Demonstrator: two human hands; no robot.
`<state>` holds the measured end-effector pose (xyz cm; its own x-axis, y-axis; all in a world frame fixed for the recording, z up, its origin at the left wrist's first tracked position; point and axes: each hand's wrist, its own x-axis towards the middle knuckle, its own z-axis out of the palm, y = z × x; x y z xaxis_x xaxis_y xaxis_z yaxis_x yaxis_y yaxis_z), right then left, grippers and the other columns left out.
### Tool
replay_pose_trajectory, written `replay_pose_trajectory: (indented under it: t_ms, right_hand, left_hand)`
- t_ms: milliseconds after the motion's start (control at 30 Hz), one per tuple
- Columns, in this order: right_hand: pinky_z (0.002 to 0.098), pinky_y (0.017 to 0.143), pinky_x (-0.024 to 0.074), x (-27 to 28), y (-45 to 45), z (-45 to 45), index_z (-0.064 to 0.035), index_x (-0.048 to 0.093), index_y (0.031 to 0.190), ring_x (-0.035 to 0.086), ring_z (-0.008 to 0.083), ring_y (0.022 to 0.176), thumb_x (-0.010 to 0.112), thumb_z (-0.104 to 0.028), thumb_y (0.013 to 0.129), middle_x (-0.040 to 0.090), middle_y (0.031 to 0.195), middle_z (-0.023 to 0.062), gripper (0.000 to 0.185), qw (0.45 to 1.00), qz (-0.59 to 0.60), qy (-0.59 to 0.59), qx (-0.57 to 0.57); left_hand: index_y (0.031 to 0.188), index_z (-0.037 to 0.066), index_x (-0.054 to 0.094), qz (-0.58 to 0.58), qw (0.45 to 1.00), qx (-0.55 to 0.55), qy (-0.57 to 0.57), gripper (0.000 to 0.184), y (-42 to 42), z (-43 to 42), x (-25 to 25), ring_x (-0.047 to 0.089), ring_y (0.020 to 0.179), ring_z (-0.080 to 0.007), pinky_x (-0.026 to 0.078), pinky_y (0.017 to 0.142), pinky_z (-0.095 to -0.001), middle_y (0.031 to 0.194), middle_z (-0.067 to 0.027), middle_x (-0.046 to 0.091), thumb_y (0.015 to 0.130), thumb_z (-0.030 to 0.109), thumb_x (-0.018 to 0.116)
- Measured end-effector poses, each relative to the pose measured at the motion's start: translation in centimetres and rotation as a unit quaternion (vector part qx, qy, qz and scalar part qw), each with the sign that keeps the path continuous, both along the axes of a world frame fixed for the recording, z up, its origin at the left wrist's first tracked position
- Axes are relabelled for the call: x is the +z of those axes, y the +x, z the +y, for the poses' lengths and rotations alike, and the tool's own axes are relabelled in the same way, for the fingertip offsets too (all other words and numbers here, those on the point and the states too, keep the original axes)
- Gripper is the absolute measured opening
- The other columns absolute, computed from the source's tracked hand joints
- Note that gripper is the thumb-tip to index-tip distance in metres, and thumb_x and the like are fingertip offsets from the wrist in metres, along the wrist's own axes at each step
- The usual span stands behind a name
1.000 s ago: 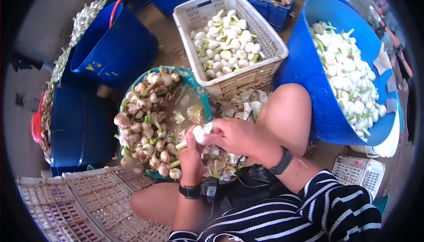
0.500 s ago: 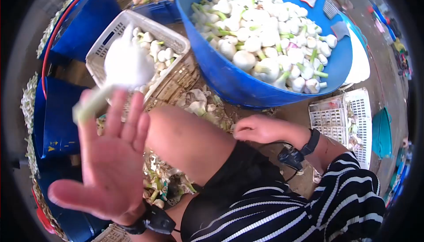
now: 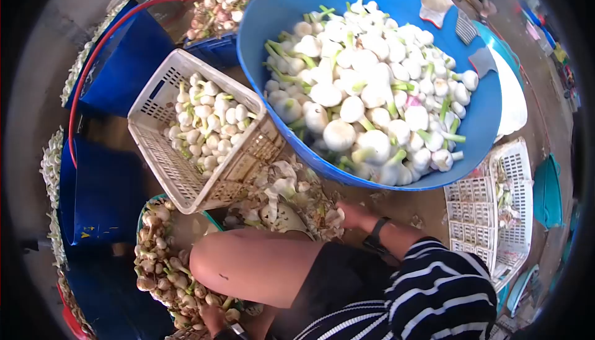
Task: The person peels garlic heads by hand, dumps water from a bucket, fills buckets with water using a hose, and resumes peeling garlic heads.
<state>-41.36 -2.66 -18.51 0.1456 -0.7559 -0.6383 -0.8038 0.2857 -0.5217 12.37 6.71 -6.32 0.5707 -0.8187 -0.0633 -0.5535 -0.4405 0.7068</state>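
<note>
Down at the lower left, my left hand [image 3: 214,319] reaches in among unpeeled garlic bulbs [image 3: 162,273] with brownish skins, beside my bent knee. Its fingers are partly hidden there, so a grip cannot be made out. My right hand [image 3: 354,216] is low in the middle, just beyond my thigh, beside a heap of loose garlic skins [image 3: 286,182]. Its fingers look curled, and whatever they hold is hidden. White trimmed garlic bulbs [image 3: 353,109] with short green stems fill much of a big blue tub [image 3: 266,8] ahead. Smaller white bulbs [image 3: 211,123] lie in a dirty white crate [image 3: 186,198].
Dark blue bins [image 3: 102,185] line the left, with a red hose [image 3: 75,101] curving past them. Reddish bulbs [image 3: 223,8] fill a blue crate behind. Gloves [image 3: 434,2] hang on the tub's rim. A white slotted crate [image 3: 519,200] and teal bucket [image 3: 548,191] stand right.
My left hand, open before with a white bulb in the air above it, has dropped to the unpeeled garlic. The airborne bulb is gone from there. The view has shifted.
</note>
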Motion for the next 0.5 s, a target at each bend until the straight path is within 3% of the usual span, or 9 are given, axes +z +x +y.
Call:
replay_pose_trajectory:
  t_ms: [33, 100, 133, 200, 233, 300, 367, 467, 500]
  right_hand:
    - [0.0377, 0.07, 0.0489, 2.1, 0.4, -0.9, -0.0181, 0.041, 0.125, 0.059, 0.031, 0.09, 0.065, -0.017, 0.069, 0.051, 0.115, 0.0174, 0.061, 1.0, 0.004, -0.005, 0.006]
    - [0.034, 0.071, 0.0479, 11.5, 2.2, -2.7, -0.0137, 0.041, 0.124, 0.059, 0.0247, 0.087, 0.065, -0.014, 0.067, 0.053, 0.11, 0.0146, 0.062, 0.971, -0.234, -0.031, -0.032]
    - [0.0336, 0.071, 0.0478, 16.4, 2.8, -3.5, -0.0115, 0.04, 0.123, 0.057, 0.0213, 0.087, 0.065, -0.011, 0.067, 0.052, 0.109, 0.012, 0.061, 0.946, -0.312, -0.087, -0.018]
    - [0.0337, 0.069, 0.0489, 25.6, 3.9, -5.1, -0.0089, 0.037, 0.125, 0.054, 0.0157, 0.087, 0.065, -0.006, 0.069, 0.048, 0.11, 0.0068, 0.062, 0.871, -0.459, -0.175, -0.005]
    - [0.0336, 0.066, 0.0502, 29.7, 4.3, -5.1, -0.0116, 0.031, 0.13, 0.055, 0.0177, 0.087, 0.067, -0.007, 0.072, 0.045, 0.115, 0.0078, 0.068, 0.786, -0.606, -0.03, -0.119]
    - [0.035, 0.067, 0.0533, 35.3, 5.5, -7.4, -0.0167, 0.021, 0.135, 0.058, 0.0244, 0.091, 0.064, -0.02, 0.08, 0.045, 0.12, 0.0112, 0.07, 0.539, -0.813, -0.135, -0.172]
    - [0.0382, 0.07, 0.0543, 37.8, 6.8, -9.3, -0.0151, 0.03, 0.128, 0.055, 0.0277, 0.103, 0.047, -0.031, 0.091, 0.042, 0.128, 0.0122, 0.044, 0.396, -0.852, -0.176, -0.294]
    - [0.0338, 0.062, 0.0493, 35.6, 15.3, -9.9, -0.009, 0.046, 0.11, 0.059, 0.021, 0.084, 0.043, -0.039, 0.092, 0.056, 0.105, 0.0091, 0.035, 0.482, -0.844, -0.01, -0.233]
    - [0.0298, 0.06, 0.0476, 36.7, 18.0, -8.6, -0.0092, 0.048, 0.105, 0.057, 0.0159, 0.076, 0.043, -0.037, 0.092, 0.056, 0.095, 0.0046, 0.031, 0.613, -0.762, 0.028, -0.207]
  left_hand:
    - [0.104, 0.003, 0.055, -0.148, 0.982, 0.036, 0.116, 0.035, -1.5, 0.6, -0.8, 0.055, 0.078, -0.0296, 0.044, 0.069, -0.0395, 0.095, -0.0189, 0.057, 0.073, 0.019, 0.062]
    - [0.122, 0.002, 0.043, -0.417, 0.837, 0.101, 0.341, 0.073, -3.9, 1.2, -1.4, 0.056, 0.089, -0.0308, 0.046, 0.075, -0.0404, 0.111, -0.0213, 0.053, 0.062, 0.032, 0.072]
    - [0.122, 0.002, 0.043, -0.411, 0.839, 0.104, 0.341, 0.073, -5.0, 0.7, -0.9, 0.056, 0.089, -0.0308, 0.046, 0.075, -0.0404, 0.111, -0.0213, 0.053, 0.062, 0.032, 0.072]
    - [0.124, 0.003, 0.039, -0.302, 0.826, 0.318, 0.354, 0.078, -6.9, -1.0, 0.7, 0.054, 0.097, -0.0337, 0.046, 0.078, -0.0443, 0.114, -0.0246, 0.049, 0.061, 0.034, 0.074]
    - [0.124, 0.003, 0.039, -0.295, 0.828, 0.321, 0.351, 0.078, -6.5, -0.9, 0.1, 0.054, 0.097, -0.0337, 0.046, 0.078, -0.0443, 0.114, -0.0246, 0.049, 0.061, 0.034, 0.074]
    - [0.123, 0.004, 0.038, -0.017, 0.851, 0.49, 0.186, 0.076, -3.6, 0.0, -2.2, 0.052, 0.103, -0.0348, 0.045, 0.08, -0.0468, 0.111, -0.0253, 0.051, 0.063, 0.035, 0.073]
    - [0.125, 0.004, 0.039, 0.144, 0.948, 0.271, 0.085, 0.073, -0.3, 2.6, -4.5, 0.05, 0.107, -0.0281, 0.045, 0.082, -0.0449, 0.121, -0.0143, 0.049, 0.071, 0.043, 0.067]
    - [0.126, 0.005, 0.037, 0.17, 0.963, 0.21, 0.023, 0.07, -2.8, 1.0, -0.7, 0.05, 0.106, -0.0284, 0.045, 0.082, -0.0442, 0.122, -0.0151, 0.048, 0.072, 0.039, 0.066]
    - [0.127, 0.005, 0.037, 0.17, 0.968, 0.185, 0.006, 0.069, -3.7, 0.2, 0.7, 0.05, 0.106, -0.0285, 0.045, 0.082, -0.044, 0.122, -0.0154, 0.047, 0.073, 0.037, 0.066]
